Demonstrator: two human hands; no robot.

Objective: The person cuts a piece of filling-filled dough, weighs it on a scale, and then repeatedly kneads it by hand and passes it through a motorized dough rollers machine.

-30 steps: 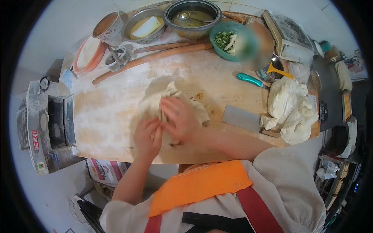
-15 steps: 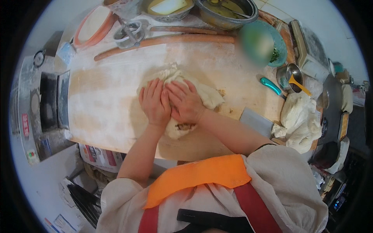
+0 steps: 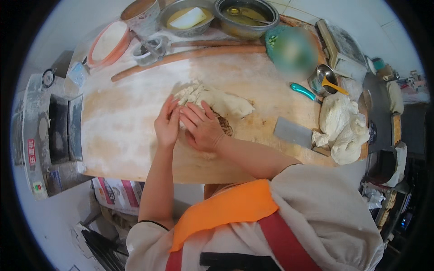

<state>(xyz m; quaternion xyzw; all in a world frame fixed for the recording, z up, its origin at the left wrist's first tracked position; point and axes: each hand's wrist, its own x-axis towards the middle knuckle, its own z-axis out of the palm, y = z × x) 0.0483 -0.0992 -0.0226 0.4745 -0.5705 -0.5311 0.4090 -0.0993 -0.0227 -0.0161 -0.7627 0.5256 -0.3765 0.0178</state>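
Observation:
My left hand (image 3: pixel 167 122) has its fingers curled against the left side of the pale dough mass (image 3: pixel 228 105), which lies at mid-board. My right hand (image 3: pixel 203 128) lies over the front of that dough, fingers bent and pressed into it beside my left fingertips. A brown, crumbly filling (image 3: pixel 224 122) shows from under the dough to the right of my right hand. The dough under my palms is hidden. A rectangular metal scraper (image 3: pixel 291 132) lies to the right on the floured wooden board (image 3: pixel 117 126).
A loose dough pile (image 3: pixel 343 131), teal-handled knife (image 3: pixel 302 90) and steel pot (image 3: pixel 318 79) are at right. Rolling pins (image 3: pixel 172 58), an orange basin (image 3: pixel 108 43), metal bowls (image 3: pixel 246 27) and a partly blurred teal bowl (image 3: pixel 278 49) line the back. A machine (image 3: pixel 36 135) flanks the left.
Since half a second ago, both hands have slid off the top of the dough toward its front left, uncovering more dough and filling. My view has also shifted slightly.

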